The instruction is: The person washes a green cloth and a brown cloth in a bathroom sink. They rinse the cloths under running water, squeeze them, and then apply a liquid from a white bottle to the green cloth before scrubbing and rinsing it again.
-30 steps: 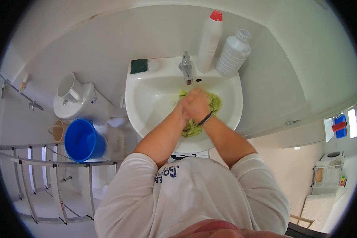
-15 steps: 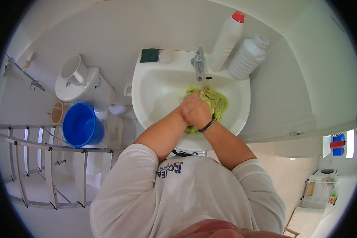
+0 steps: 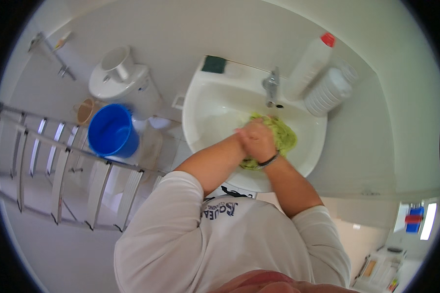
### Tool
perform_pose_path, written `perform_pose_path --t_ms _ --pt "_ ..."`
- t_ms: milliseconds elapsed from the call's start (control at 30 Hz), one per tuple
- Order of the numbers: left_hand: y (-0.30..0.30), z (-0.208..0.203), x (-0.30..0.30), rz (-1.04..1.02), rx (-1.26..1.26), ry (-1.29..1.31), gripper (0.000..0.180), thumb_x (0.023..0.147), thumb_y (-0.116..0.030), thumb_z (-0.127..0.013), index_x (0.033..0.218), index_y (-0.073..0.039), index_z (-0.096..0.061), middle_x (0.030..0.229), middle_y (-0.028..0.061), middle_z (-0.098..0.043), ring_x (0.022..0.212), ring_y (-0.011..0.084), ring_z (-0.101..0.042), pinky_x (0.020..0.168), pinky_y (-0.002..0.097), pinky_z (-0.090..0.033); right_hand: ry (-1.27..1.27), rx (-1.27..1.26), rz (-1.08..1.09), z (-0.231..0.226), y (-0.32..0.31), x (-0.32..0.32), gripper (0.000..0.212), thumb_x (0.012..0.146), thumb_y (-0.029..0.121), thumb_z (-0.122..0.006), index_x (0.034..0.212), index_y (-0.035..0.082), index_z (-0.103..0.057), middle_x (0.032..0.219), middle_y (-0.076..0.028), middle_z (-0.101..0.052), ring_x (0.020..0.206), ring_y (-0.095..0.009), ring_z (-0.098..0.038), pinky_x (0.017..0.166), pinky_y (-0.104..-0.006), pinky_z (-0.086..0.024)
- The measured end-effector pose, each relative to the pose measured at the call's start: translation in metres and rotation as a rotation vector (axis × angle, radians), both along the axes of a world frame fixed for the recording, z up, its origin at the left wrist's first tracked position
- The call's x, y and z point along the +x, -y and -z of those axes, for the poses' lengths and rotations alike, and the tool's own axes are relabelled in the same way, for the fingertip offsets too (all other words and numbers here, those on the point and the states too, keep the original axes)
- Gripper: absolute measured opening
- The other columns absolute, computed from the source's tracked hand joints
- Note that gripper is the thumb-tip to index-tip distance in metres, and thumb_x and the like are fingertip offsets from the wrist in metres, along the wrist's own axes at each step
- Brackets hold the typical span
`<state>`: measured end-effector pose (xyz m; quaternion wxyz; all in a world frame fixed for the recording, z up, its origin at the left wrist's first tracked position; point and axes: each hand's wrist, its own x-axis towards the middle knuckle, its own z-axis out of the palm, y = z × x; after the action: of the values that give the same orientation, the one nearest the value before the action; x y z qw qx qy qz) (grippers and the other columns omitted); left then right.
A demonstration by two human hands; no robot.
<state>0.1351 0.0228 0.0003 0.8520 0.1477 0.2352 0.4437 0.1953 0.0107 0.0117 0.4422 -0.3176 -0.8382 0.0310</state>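
Observation:
Both hands are pressed together low inside the white sink (image 3: 208, 112), over a wet-looking yellow-green cloth (image 3: 284, 136). My right hand (image 3: 260, 141), with a dark bracelet at its wrist, lies on top, closed and bunched into the cloth. Beneath and beside it is my left hand (image 3: 243, 138), closed too, its fingers mostly hidden by the right. Folds of the cloth spill out to the right of the hands and toward the sink's front. A chrome tap (image 3: 271, 88) stands just beyond the hands. Motion smears the finger detail.
On the sink's back ledge are a dark green scouring pad (image 3: 213, 64), a tall white bottle with a red cap (image 3: 308, 66) and a ribbed white bottle (image 3: 327, 92). To the left are a blue bucket (image 3: 113, 131), a toilet cistern (image 3: 141, 93) bearing a white jug (image 3: 117, 63), and a metal ladder (image 3: 59, 176).
My view has turned and shifted, so the sink and hands appear farther right and lower. The hands stay clasped on the cloth in the sink.

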Motion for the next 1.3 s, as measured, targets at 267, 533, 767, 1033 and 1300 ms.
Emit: perform_pose_path --t_ms 267,533,767,1033,1300 --pt "-0.024 0.042 0.028 -0.013 0.243 -0.425 0.021 0.077 -0.020 -0.046 0.091 -0.005 -0.051 0.094 0.0082 -0.052 0.083 0.0183 -0.050 0.073 0.0304 -0.041 0.530 0.005 0.367 0.002 -0.011 0.033 0.018 0.071 0.013 -0.051 0.055 0.006 -0.051 0.057 -0.011 -0.049 0.053 -0.027 -0.048 0.048 -0.0381 -0.039" --pt "-0.032 0.035 0.031 0.194 0.010 0.011 0.027 0.081 -0.023 -0.043 0.098 -0.003 -0.048 0.091 0.0093 -0.054 0.075 0.0191 -0.054 0.067 0.0324 -0.046 0.169 -0.144 0.562 0.015 -0.053 0.089 0.022 0.074 0.019 -0.052 0.059 0.003 -0.051 0.059 -0.013 -0.049 0.054 -0.026 -0.048 0.049 -0.0343 -0.037" --pt "-0.030 0.007 0.000 0.075 0.075 -0.157 0.027 0.079 -0.026 -0.047 0.092 -0.002 -0.047 0.086 0.0112 -0.053 0.075 0.0220 -0.054 0.069 0.0346 -0.045 -0.387 -0.605 0.216 -0.042 -0.018 0.106 0.022 0.074 0.021 -0.051 0.072 -0.001 -0.049 0.058 -0.009 -0.044 0.057 -0.026 -0.046 0.057 -0.0318 -0.038" --pt "-0.037 0.002 -0.009 0.370 0.911 -1.438 0.038 0.069 -0.029 -0.060 0.093 -0.002 -0.050 0.082 0.0088 -0.054 0.076 0.0191 -0.050 0.067 0.0312 -0.039 0.339 -0.636 0.480 -0.013 -0.017 0.169 0.019 0.068 0.018 -0.052 0.074 0.000 -0.051 0.069 -0.013 -0.049 0.067 -0.028 -0.047 0.063 -0.0326 -0.038" --pt "-0.030 0.002 -0.010 0.285 0.220 -0.287 0.050 0.072 -0.034 -0.055 0.105 0.002 -0.044 0.100 0.0151 -0.050 0.089 0.0261 -0.050 0.077 0.0370 -0.040 -0.990 -0.811 0.095 -0.019 -0.015 0.170 0.010 0.072 0.012 -0.048 0.069 0.003 -0.049 0.064 0.000 -0.045 0.061 -0.010 -0.041 0.057 -0.0221 -0.035"
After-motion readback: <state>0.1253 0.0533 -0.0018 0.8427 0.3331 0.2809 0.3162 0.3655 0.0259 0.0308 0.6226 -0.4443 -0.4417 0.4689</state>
